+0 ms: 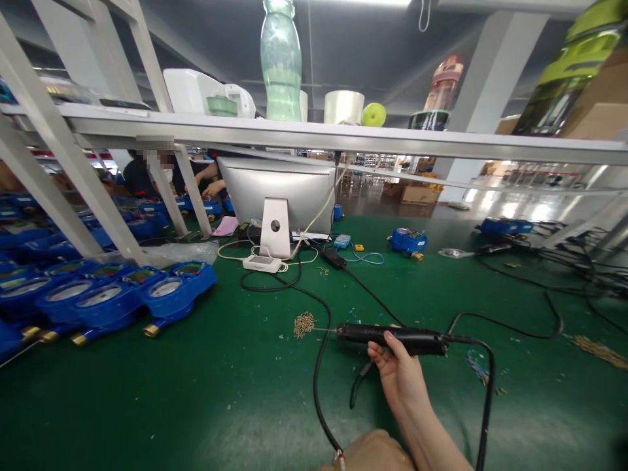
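Note:
My right hand is closed around a black corded electric screwdriver, held level just above the green table mat. Its thin bit points left, and the tip reaches a small heap of brass screws. The tool's black cable loops off its right end and down toward me. At the bottom edge a skin-coloured part, maybe my left hand or wrist with a thread band, shows no fingers.
Several blue water meters crowd the left side, and another one lies further back. A silver monitor back with a white power strip stands in the middle. Cables cover the right side. A seated person works beyond the white shelf frame.

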`<state>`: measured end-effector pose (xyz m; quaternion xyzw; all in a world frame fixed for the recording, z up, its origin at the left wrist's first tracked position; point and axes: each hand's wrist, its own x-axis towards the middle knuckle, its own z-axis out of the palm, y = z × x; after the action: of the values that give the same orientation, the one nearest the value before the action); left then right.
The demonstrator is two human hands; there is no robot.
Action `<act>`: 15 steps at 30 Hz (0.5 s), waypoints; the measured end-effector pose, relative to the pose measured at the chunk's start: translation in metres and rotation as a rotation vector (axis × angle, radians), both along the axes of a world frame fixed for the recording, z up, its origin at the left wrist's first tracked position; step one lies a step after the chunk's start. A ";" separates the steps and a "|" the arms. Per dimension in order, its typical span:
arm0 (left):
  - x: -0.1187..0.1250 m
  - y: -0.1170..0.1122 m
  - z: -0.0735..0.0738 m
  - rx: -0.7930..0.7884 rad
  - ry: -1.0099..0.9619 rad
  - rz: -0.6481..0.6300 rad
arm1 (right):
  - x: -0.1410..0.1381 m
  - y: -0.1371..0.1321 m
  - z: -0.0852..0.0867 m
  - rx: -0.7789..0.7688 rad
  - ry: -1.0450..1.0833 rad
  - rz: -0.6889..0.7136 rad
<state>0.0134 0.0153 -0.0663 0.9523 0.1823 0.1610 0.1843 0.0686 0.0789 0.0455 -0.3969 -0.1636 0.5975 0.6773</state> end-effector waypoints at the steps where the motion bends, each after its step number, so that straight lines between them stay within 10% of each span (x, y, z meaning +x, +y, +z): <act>1: 0.000 -0.001 0.002 0.004 0.002 0.012 | 0.000 -0.001 0.000 0.002 0.005 0.005; 9: -0.001 -0.003 0.006 0.040 0.017 0.037 | 0.006 -0.003 0.000 -0.007 0.068 0.010; 15: -0.005 -0.005 0.006 0.083 0.009 0.057 | 0.051 -0.037 0.032 0.136 -0.023 -0.190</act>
<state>0.0088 0.0101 -0.0607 0.9542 0.2036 0.1691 0.1391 0.1196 0.0418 0.0772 -0.3708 -0.1731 0.5135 0.7542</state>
